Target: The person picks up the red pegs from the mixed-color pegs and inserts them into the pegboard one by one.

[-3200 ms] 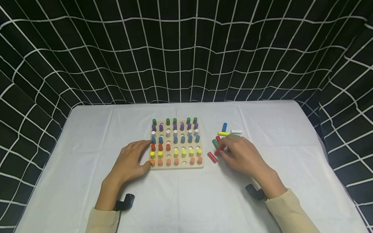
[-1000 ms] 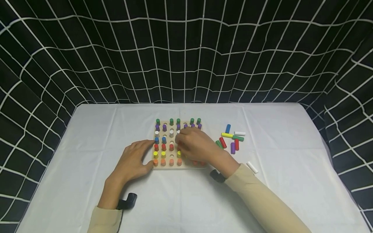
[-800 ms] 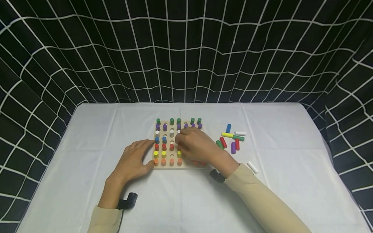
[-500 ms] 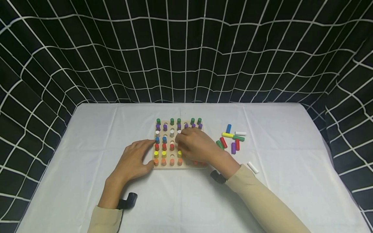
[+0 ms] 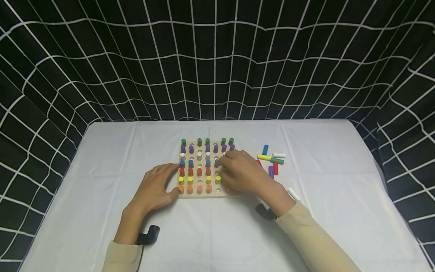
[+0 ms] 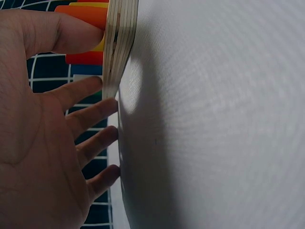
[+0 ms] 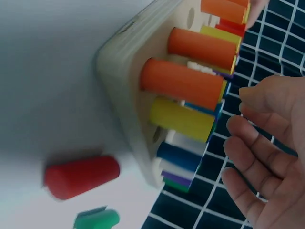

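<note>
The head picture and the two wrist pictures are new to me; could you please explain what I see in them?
There is no machine, only a person's left hand and right hand. From the head, one picture looks forward and down; two come from the wrists. On the white cloth lies a wooden board with coloured pegs standing in rows; loose pegs lie to its right. The left hand touches the board's left edge. The right hand is over the board; its wrist picture shows nothing held.

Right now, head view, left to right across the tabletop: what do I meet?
Left hand, wooden pegboard, right hand over its right side, loose blue peg, loose purple peg, nearer loose white peg.
</note>
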`<state>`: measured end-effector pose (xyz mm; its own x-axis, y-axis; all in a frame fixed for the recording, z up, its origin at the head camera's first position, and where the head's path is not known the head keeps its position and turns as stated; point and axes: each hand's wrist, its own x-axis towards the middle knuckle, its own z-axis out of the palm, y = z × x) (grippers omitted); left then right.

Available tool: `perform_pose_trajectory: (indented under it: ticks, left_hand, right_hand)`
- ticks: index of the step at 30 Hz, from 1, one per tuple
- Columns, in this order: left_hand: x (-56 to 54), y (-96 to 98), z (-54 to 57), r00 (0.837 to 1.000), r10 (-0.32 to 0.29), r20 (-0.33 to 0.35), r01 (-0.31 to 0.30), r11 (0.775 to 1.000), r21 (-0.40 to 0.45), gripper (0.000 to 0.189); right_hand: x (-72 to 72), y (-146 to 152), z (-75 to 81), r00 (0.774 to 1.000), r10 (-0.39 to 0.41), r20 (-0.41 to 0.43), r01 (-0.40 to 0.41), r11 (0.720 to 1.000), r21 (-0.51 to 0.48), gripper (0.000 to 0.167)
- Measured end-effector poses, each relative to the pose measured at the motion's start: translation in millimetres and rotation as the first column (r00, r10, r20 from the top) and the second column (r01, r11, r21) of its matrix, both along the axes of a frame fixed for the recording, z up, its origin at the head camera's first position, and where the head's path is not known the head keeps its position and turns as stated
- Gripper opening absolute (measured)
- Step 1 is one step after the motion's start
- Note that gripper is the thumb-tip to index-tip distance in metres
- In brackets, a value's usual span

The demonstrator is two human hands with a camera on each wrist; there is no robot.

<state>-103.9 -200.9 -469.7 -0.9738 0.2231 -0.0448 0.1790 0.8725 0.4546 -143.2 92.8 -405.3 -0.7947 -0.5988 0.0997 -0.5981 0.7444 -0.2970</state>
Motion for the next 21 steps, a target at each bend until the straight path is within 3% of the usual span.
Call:
perform_pose_trajectory:
  ticks: [21]
  left_hand:
    - [-0.2, 0.0, -2.5, 1.000, 0.002, -0.002, -0.002, 1.000, -0.004, 0.077]
  right_hand:
    - [20.3, 55.7, -18.2, 0.988, -0.101, -0.117, 0.097, 0.995, -0.039, 0.017]
